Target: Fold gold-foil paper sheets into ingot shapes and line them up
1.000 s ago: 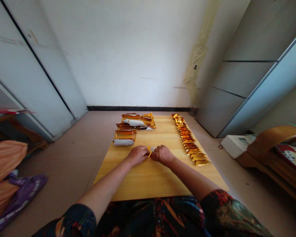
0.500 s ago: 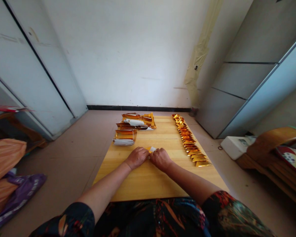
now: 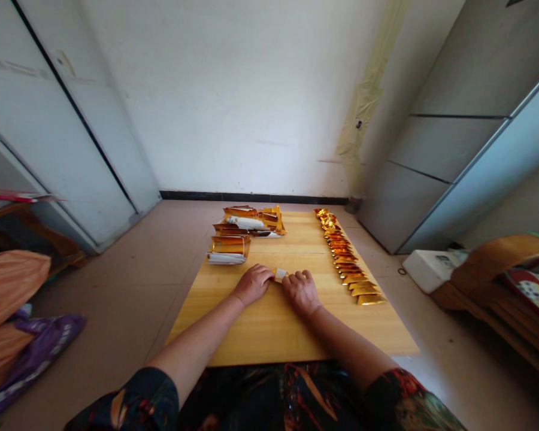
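Between my hands, at the middle of the wooden table, lies a small gold foil piece with a white patch (image 3: 279,274). My left hand (image 3: 254,284) has its fingers closed on the piece's left end. On its right end, my right hand (image 3: 302,291) presses with bent fingers. Both hands partly cover the piece. To the left beyond them sit stacks of flat gold foil sheets (image 3: 230,245) with white paper edges. Along the right side runs a row of folded gold foil pieces (image 3: 345,258), overlapping one another.
The wooden table (image 3: 251,335) stands before a white wall. A grey refrigerator (image 3: 431,143) and a white box (image 3: 431,267) are on the right, beside a wooden seat (image 3: 489,269). Orange and purple bags (image 3: 49,341) lie at the left.
My right hand has shifted slightly right, away from my left hand, so more of the gold foil piece shows between them. The stacks and the row look the same.
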Demonstrator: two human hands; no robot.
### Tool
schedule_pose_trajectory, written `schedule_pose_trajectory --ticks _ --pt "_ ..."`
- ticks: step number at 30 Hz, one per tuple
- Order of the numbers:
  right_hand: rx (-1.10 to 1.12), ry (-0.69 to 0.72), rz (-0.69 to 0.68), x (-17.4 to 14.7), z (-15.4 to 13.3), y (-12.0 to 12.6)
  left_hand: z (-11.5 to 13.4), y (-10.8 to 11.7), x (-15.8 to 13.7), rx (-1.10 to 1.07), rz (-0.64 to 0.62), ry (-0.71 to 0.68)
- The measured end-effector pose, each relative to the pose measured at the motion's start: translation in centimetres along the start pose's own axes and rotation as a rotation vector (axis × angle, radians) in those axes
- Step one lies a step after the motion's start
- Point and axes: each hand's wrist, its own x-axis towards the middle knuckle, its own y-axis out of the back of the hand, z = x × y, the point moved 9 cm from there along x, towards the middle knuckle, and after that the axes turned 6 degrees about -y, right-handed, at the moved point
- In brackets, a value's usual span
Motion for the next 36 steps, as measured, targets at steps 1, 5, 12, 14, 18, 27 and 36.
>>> schedule_pose_trajectory --ticks 1,5,12,14,18,27,36 --pt "0.009 -0.023 0.017 -0.1 0.4 0.1 -0.1 -0.1 0.1 -0.001 0.001 0.006" --pt "0.087 -0.173 0.038 -0.1 2.3 0.1 0.0 -0.4 0.4 0.004 0.005 0.022" --pt "0.225 -0.281 -0.085 0.6 4.3 -0.7 -1.0 -0.8 0.7 -0.059 -0.014 0.175" --pt "0.250 -0.294 -0.137 0.7 4.6 -1.0 -1.4 -0.7 0.7 -0.082 -0.025 0.233" --pt "0.252 -0.305 -0.209 0.8 4.9 -1.2 -1.8 -0.7 0.9 -0.107 -0.046 0.303" --pt "0.193 -0.282 -0.384 2.1 5.4 -1.7 -3.1 -1.6 1.1 -0.208 -0.095 0.483" --pt "0.330 -0.341 -0.543 2.8 5.6 -2.2 -4.2 -1.7 1.4 -0.188 -0.123 0.612"
